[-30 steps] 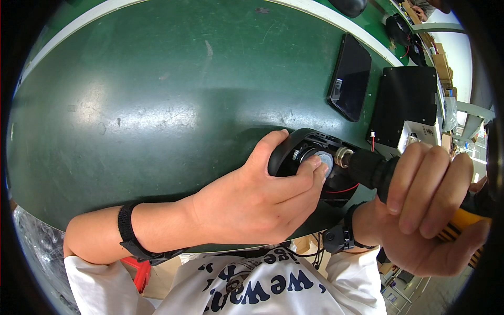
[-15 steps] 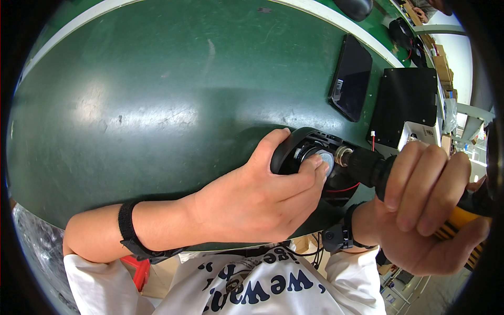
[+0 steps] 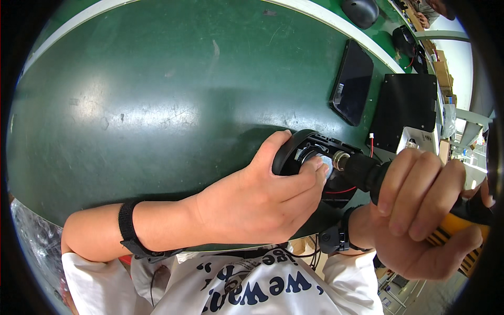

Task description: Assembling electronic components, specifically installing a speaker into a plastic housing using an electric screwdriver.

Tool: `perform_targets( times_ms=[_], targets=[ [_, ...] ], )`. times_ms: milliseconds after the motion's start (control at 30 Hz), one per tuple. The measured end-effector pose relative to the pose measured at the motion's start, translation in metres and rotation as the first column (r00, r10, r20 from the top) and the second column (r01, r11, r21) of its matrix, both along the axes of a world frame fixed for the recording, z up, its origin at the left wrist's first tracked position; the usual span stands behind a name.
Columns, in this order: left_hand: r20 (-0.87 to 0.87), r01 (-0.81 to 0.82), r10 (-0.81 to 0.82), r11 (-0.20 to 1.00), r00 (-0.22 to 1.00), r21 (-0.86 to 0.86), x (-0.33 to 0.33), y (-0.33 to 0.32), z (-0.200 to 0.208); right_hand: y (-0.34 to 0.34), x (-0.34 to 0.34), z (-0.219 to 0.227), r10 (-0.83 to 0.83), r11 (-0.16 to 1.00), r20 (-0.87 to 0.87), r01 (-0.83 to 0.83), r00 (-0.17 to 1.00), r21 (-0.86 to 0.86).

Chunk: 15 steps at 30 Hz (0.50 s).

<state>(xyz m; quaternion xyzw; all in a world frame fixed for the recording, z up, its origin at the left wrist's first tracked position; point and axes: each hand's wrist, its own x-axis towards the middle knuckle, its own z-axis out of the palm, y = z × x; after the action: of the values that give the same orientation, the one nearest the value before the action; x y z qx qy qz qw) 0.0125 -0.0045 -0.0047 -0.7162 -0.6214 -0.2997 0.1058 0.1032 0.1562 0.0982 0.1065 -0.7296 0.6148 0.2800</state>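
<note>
My left hand [image 3: 262, 197] is closed around a black curved plastic housing [image 3: 290, 148] at the table's near right. Its thumb lies on the outer rim, and its fingers press on a round silver-grey part [image 3: 326, 164] inside the shell. My right hand [image 3: 420, 205] grips a yellow and black power drill [image 3: 446, 231], with its fingers over the front of the body. The drill's black chuck [image 3: 362, 169] points left, and its metal tip [image 3: 340, 160] is at the housing's inner side. Where the bit meets the housing is hidden. A red wire [image 3: 341, 190] runs along the housing.
A dark smartphone [image 3: 353, 84] lies on the green table [image 3: 157, 79] beyond the housing. To the right are a black flat panel [image 3: 404, 107] and a small white box [image 3: 417, 137]. Past the white edge sits a black rounded shell [image 3: 361, 11]; another person's hand [image 3: 422, 20] shows at the far right.
My right hand and the drill have shifted slightly left and down. The left hand keeps its hold on the housing. The whole view has moved a little.
</note>
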Motion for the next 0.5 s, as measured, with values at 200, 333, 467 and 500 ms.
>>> perform_targets(
  times_ms=[200,333,467,500],
  targets=[
    [0.039,0.014,-0.014,1.000,0.999,-0.001,0.000,0.000,0.002,-0.015,-0.009,-0.012,-0.111,0.992,-0.145,0.102,0.983,-0.068],
    [0.045,-0.003,0.003,1.000,0.999,-0.006,0.002,-0.001,0.002,-0.015,-0.010,-0.014,-0.111,0.991,-0.146,0.098,0.983,-0.089],
    [0.055,-0.002,0.003,1.000,0.998,-0.011,0.001,-0.001,0.002,0.000,-0.002,-0.003,0.016,1.000,-0.031,-0.016,0.999,-0.012],
    [0.054,0.000,0.001,1.000,0.999,-0.011,0.001,-0.001,0.002,-0.001,-0.002,-0.002,0.014,1.000,-0.031,-0.014,0.999,-0.012]
  ],
)
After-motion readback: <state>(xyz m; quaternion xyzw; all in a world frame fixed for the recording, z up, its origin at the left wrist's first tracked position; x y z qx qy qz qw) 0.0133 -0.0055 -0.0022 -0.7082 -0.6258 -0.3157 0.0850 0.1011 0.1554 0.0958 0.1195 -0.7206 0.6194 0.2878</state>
